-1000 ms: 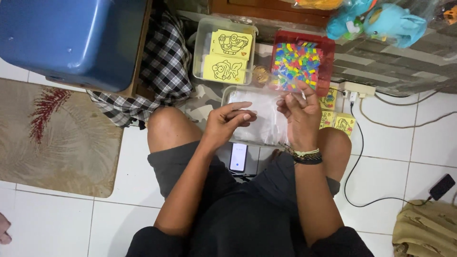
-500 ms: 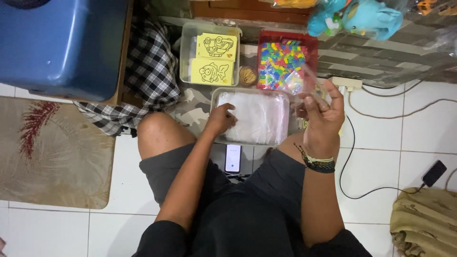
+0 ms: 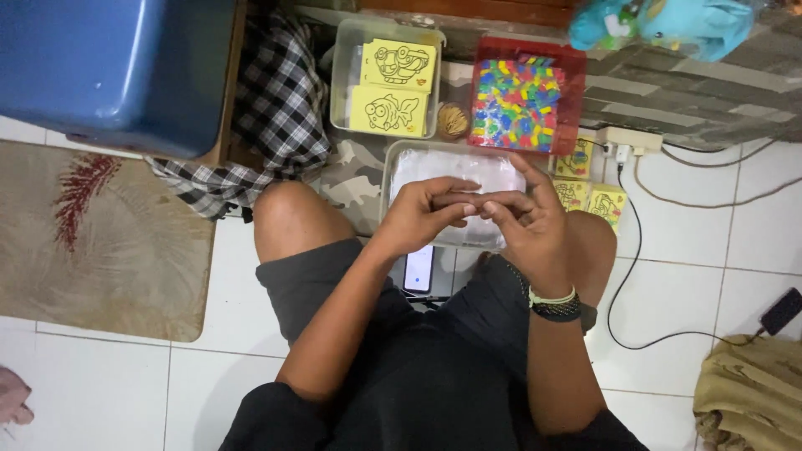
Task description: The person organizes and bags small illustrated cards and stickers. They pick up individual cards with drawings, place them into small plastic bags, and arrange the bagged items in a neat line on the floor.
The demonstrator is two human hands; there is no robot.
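At the upper left of the frame we see a blue plastic tub [image 3: 109,71] on a wooden edge, with a patterned mat [image 3: 100,242] below it and a checked cloth [image 3: 276,117] trailing toward the middle. Further right, a clear container [image 3: 344,92] holds yellow picture cards [image 3: 391,88].

In the centre of the frame our left hand [image 3: 422,217] and right hand [image 3: 526,225] meet above a clear tray of white sheets [image 3: 451,171]. The fingertips of both hands are pinched together and touching each other, seemingly on something very small or thin; we cannot tell what it is, or whether anything is truly held. A phone [image 3: 418,269] lies on the floor between our knees, just below the hands.

To the right of the hands sits a red tray of coloured pieces [image 3: 522,104], then loose yellow cards [image 3: 589,188], a power strip [image 3: 626,140] with cables [image 3: 635,276], and a tan bag [image 3: 752,392] in the lower right corner.

As we judge it, a slip of the pinch would drop whatever is held into the white tray, where it would be hard to find. A careless elbow could also knock the red tray and scatter its pieces toward the cables.
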